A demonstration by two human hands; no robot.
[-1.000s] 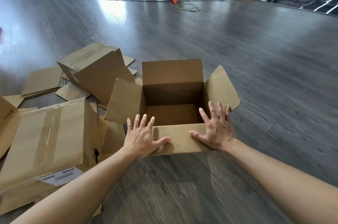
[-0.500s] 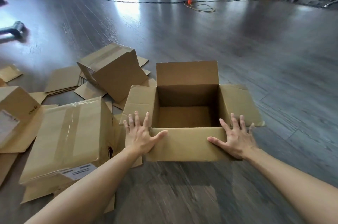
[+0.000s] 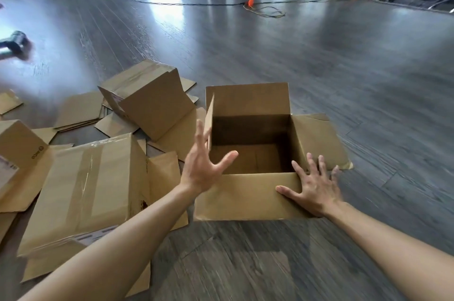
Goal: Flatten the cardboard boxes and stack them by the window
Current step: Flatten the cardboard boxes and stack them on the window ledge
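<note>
While the open box [image 3: 248, 153] stands upright on the floor [image 3: 319, 60], its near flap [image 3: 243, 196] is pressed flat by the right hand [image 3: 315, 189], fingers spread and straight, presumably to steady the box. The left hand [image 3: 202, 165] is raised just beside the left flap [image 3: 209, 121], which stands upright; its fingers are splayed and nothing is gripped. It is judged to be placed for pushing that flap outward. The right flap [image 3: 319, 141] is folded out; the far flap [image 3: 247, 99] stands upright. A taped box [image 3: 86, 192] and a tilted box [image 3: 149, 99] lie to the left among flat sheets [image 3: 81, 109]. No window can be seen.
</note>
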